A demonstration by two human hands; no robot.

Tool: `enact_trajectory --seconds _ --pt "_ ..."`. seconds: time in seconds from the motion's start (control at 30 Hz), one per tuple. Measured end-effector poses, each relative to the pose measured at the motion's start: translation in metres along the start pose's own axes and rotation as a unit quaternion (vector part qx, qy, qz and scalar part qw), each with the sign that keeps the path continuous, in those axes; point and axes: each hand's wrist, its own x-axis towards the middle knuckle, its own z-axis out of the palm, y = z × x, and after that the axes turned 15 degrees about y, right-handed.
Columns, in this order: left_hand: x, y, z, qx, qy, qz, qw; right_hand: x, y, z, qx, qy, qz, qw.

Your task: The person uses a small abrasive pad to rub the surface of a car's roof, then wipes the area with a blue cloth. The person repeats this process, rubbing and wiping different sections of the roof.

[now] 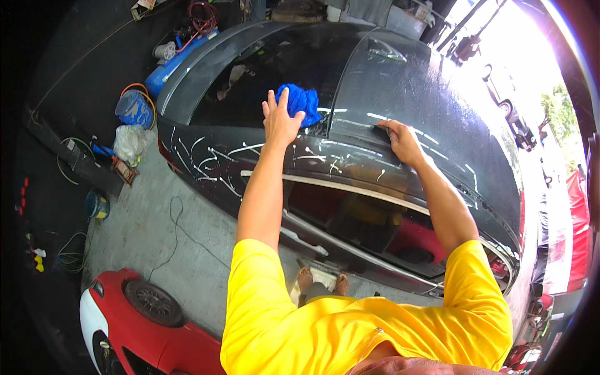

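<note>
A dark grey car fills the middle, its roof and side wet-looking and marked with white strokes. My left hand reaches over the rear window glass, holding a bunched blue cloth against the glass edge with thumb and fingers around its near side. To the right, my right hand rests on the roof edge beside some white marks. Its fingers are bent and pressed together over a small dark piece that I cannot make out. Below both arms is the side window opening.
A red car stands at the lower left. Along the left are a blue bucket, a plastic bag, a small bucket and a cable on the floor. My feet stand on a pale board beside the grey car.
</note>
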Motion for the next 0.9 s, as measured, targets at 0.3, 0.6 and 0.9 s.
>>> enact_trajectory --seconds 0.3,0.6,0.9 --pt "0.016 -0.033 0.013 -0.235 0.197 -0.141 0.941 -0.006 -0.062 0.014 0.114 0.078 -0.019 0.990" --pt "-0.191 -0.040 -0.161 -0.475 0.272 -0.363 0.754 0.057 -0.112 0.132 0.063 0.126 -0.104 0.985" --pt "-0.337 -0.028 -0.240 -0.429 0.163 -0.550 0.698 0.053 -0.133 0.169 0.062 0.110 -0.114 0.985"
